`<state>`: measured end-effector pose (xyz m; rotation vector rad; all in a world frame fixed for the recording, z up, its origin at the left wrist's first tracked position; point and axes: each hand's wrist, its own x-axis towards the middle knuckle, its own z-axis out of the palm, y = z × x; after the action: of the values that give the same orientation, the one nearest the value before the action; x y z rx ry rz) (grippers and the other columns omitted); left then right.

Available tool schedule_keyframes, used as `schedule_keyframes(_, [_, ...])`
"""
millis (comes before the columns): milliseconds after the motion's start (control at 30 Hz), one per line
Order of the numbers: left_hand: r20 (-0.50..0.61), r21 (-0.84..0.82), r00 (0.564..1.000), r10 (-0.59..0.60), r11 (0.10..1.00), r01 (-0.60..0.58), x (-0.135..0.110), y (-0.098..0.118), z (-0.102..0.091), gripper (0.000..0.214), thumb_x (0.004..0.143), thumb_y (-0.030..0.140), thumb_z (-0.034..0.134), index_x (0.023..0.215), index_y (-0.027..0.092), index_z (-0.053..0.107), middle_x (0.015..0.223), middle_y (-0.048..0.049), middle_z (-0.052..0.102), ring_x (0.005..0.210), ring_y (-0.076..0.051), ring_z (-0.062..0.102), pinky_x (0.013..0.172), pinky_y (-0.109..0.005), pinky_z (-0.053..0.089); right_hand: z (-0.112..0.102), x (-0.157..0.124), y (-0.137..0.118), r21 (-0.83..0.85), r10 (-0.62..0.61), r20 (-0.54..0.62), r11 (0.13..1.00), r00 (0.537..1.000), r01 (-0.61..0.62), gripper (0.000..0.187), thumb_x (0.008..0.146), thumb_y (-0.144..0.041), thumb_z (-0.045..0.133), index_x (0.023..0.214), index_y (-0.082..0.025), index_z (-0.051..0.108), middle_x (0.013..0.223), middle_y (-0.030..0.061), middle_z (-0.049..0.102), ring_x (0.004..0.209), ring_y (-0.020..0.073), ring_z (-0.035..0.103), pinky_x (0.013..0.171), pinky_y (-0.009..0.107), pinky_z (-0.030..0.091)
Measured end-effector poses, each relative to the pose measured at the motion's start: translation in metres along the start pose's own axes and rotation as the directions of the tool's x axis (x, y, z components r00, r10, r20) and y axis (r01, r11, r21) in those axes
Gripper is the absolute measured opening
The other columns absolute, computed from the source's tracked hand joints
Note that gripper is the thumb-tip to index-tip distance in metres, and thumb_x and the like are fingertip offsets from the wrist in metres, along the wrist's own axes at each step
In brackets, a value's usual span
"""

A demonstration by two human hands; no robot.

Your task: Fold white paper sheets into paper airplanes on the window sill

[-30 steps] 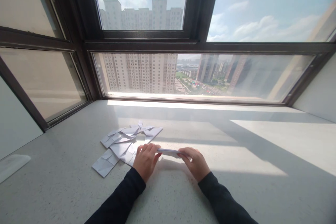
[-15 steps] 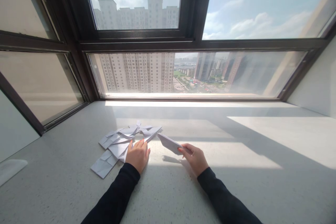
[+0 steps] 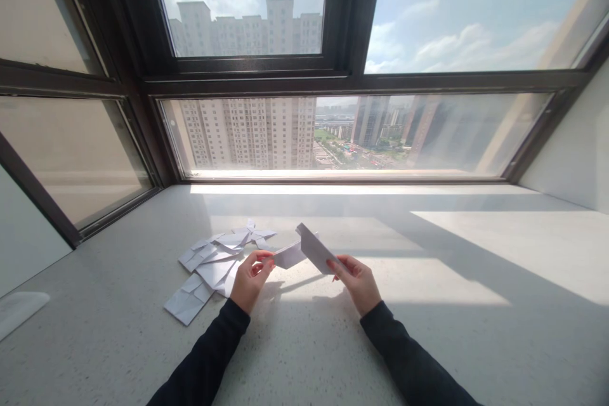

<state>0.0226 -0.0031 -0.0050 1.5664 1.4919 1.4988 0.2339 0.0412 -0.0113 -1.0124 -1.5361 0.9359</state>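
Both hands are up off the speckled stone sill [image 3: 428, 330], each pinching white folded paper. L hand [image 3: 250, 279] has thumb + fingertips closed on the near end of a small folded piece [image 3: 288, 256]. R hand [image 3: 359, 279] grips the lower corner of a longer folded unit [image 3: 314, 248], which is tilted w/ its far end raised. The two papers meet mid-air btwn the hands; can't tell if one is tucked into the other or they're just touching. A pile of similar folded units [image 3: 212, 261] lies on the sill just left of the L hand, in shade. Handling, judged: paper is v. light, thin and stiff only along the creases, so it dents or unfolds easily. Best held by a light pinch at a creased edge or corner, not mid-flap.
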Motion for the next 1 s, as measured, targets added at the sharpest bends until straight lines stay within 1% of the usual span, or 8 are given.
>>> schedule_keyframes(100, [0.067, -0.175, 0.996, -0.06, 0.982, 0.071, -0.002, 0.006, 0.002, 0.017, 0.069, 0.026, 0.054, 0.082, 0.015, 0.056, 0.079, -0.0037, 0.059, 0.07, -0.016, 0.058, 0.068, -0.03, 0.048, 0.001, -0.004, -0.004, -0.175, -0.145, 0.079, 0.972, 0.986, 0.157, 0.023, 0.073, -0.036, 0.052, 0.073, -0.016, 0.062, 0.065, 0.0046, 0.062, 0.06, 0.0169, 0.055, 0.056, 0.028, 0.043])
schedule_keyframes(233, [0.186, -0.255, 0.981, -0.056, 0.961, 0.103, -0.004, 0.01, 0.002, 0.015, 0.067, 0.022, 0.055, 0.08, 0.015, 0.054, 0.079, -0.0033, 0.057, 0.076, -0.016, 0.056, 0.069, -0.03, 0.048, 0.003, -0.007, -0.005, -0.432, -0.3, 0.283, 0.808, 0.911, 0.401, 0.016, 0.077, -0.027, 0.049, 0.074, -0.019, 0.063, 0.07, 0.004, 0.064, 0.064, 0.0177, 0.052, 0.064, 0.033, 0.039])
schedule_keyframes(400, [0.292, -0.25, 0.956, -0.031, 0.962, 0.108, -0.004, 0.004, 0.003, 0.019, 0.065, 0.011, 0.048, 0.083, 0.016, 0.049, 0.091, -0.0037, 0.054, 0.079, -0.015, 0.056, 0.068, -0.029, 0.048, -0.001, -0.003, -0.001, -0.606, -0.261, 0.395, 0.647, 0.881, 0.463, 0.016, 0.078, -0.019, 0.048, 0.084, -0.02, 0.062, 0.074, 0.0033, 0.065, 0.066, 0.018, 0.051, 0.065, 0.033, 0.035])
schedule_keyframes(500, [0.316, -0.23, 0.949, 0.013, 0.971, 0.063, -0.005, -0.003, 0.003, 0.033, 0.06, 0.003, 0.04, 0.089, 0.016, 0.047, 0.087, -0.0027, 0.054, 0.08, -0.015, 0.056, 0.069, -0.029, 0.047, -0.003, -0.001, 0.0, -0.674, -0.189, 0.422, 0.588, 0.887, 0.446, 0.028, 0.076, -0.017, 0.05, 0.103, -0.021, 0.056, 0.075, 0.0033, 0.064, 0.067, 0.0185, 0.052, 0.065, 0.032, 0.035])
schedule_keyframes(633, [0.312, -0.041, 0.947, 0.079, 0.997, -0.07, -0.008, -0.004, 0.002, 0.043, 0.054, -0.001, 0.034, 0.09, 0.015, 0.049, 0.087, -0.0036, 0.057, 0.08, -0.015, 0.056, 0.069, -0.028, 0.046, -0.003, -0.001, 0.0, -0.715, -0.139, 0.418, 0.559, 0.898, 0.419, 0.047, 0.074, -0.019, 0.053, 0.119, -0.017, 0.041, 0.072, 0.0033, 0.063, 0.069, 0.0192, 0.053, 0.066, 0.031, 0.036])
schedule_keyframes(767, [0.349, 0.2, 0.916, 0.196, 0.94, -0.278, -0.012, 0.002, 0.001, 0.041, 0.065, 0.004, 0.037, 0.101, 0.018, 0.05, 0.094, -0.004, 0.059, 0.086, -0.016, 0.054, 0.075, -0.029, 0.044, -0.001, -0.001, 0.001, -0.715, -0.138, 0.442, 0.542, 0.886, 0.441, 0.03, 0.076, -0.019, 0.049, 0.106, -0.021, 0.053, 0.076, 0.0033, 0.063, 0.07, 0.0185, 0.053, 0.065, 0.029, 0.035])
schedule_keyframes(867, [0.417, 0.389, 0.878, 0.237, 0.826, -0.408, -0.014, 0.007, 0.004, 0.028, 0.078, 0.021, 0.037, 0.103, 0.019, 0.05, 0.094, -0.0048, 0.059, 0.083, -0.017, 0.055, 0.072, -0.028, 0.044, 0.0, -0.003, 0.002, -0.682, -0.166, 0.443, 0.576, 0.881, 0.452, 0.018, 0.078, -0.02, 0.048, 0.092, -0.022, 0.058, 0.077, 0.0021, 0.064, 0.069, 0.0172, 0.052, 0.065, 0.029, 0.035])
schedule_keyframes(1000, [0.491, 0.611, 0.84, 0.229, 0.597, -0.52, -0.015, 0.009, 0.012, 0.025, 0.083, 0.031, 0.036, 0.092, 0.019, 0.055, 0.078, -0.0039, 0.059, 0.069, -0.017, 0.054, 0.06, -0.029, 0.041, 0.004, -0.005, 0.002, -0.644, -0.223, 0.406, 0.619, 0.886, 0.45, 0.012, 0.078, -0.019, 0.047, 0.08, -0.02, 0.06, 0.07, 0.0014, 0.062, 0.066, 0.0163, 0.05, 0.064, 0.027, 0.035])
